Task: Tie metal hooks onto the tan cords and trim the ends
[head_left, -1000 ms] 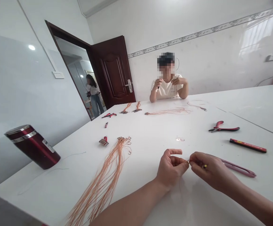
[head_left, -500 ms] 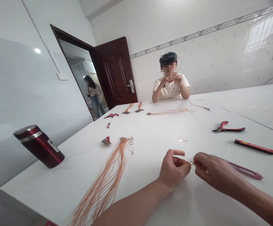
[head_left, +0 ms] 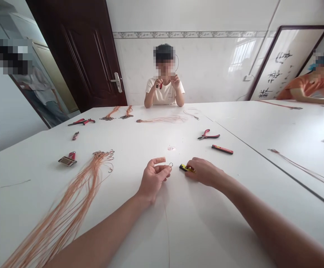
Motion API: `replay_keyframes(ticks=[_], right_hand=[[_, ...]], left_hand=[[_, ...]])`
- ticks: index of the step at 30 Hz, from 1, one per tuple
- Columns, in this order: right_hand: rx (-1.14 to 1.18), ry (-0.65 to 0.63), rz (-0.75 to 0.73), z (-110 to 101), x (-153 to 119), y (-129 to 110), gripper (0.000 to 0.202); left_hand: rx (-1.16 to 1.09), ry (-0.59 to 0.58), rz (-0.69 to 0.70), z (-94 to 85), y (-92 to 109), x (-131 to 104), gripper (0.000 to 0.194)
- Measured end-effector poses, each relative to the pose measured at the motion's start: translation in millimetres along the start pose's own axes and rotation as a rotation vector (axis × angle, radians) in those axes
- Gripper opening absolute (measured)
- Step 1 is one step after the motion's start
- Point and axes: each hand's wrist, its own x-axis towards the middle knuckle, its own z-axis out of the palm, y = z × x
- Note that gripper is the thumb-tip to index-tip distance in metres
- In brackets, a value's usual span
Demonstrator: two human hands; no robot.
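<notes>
Between the thumb and fingers of my left hand (head_left: 154, 178) is a small metal hook (head_left: 171, 165); a thin line (head_left: 167, 219) hangs below it over the white table. My right hand (head_left: 202, 170), just to the right, has its fingers closed on a yellow and black tool (head_left: 184, 168) whose far end pokes out toward the hook without touching it. Left of my hands lies a bundle of orange lines (head_left: 86, 186) with hooks at its far end.
Past my right hand lie red-handled pliers (head_left: 209, 136) and a red and black box (head_left: 222, 149). At the left are a metal-and-red item (head_left: 68, 160) and more pliers (head_left: 82, 121). A person (head_left: 164, 89) sits opposite, another (head_left: 304, 87) at the right. Someone stands by the door.
The view has turned right. My right hand has moved off the hook and now holds the yellow and black tool; the pink tweezers-like tool beside it no longer shows. My left hand keeps the hook.
</notes>
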Motion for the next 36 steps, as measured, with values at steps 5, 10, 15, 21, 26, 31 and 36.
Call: replay_keyframes(ticks=[5, 10, 15, 21, 26, 31, 36], right_hand=[[0.002, 0.118, 0.018, 13, 7, -7, 0.009], [0.678, 0.035, 0.014, 11, 3, -12, 0.015], [1.110, -0.069, -0.023, 14, -1, -20, 0.037], [1.065, -0.015, 0.062, 17, 0, -25, 0.048], [1.030, 0.036, 0.093, 19, 1, -27, 0.046], [1.034, 0.041, 0.095, 23, 4, -25, 0.038], [1.042, 0.050, 0.087, 23, 5, -26, 0.034]], left_hand=[[-0.012, 0.006, -0.011, 0.9, 1, 0, 0.038], [-0.051, 0.003, -0.023, 1.3, 2, 0, 0.039], [-0.076, -0.002, -0.036, 0.1, 3, 1, 0.042], [-0.065, -0.042, -0.048, -0.7, 3, 1, 0.039], [-0.064, -0.057, -0.042, 0.1, 4, 0, 0.040], [-0.066, -0.046, -0.050, 0.8, 5, 0, 0.041], [-0.069, -0.039, -0.055, 2.1, 6, -1, 0.040]])
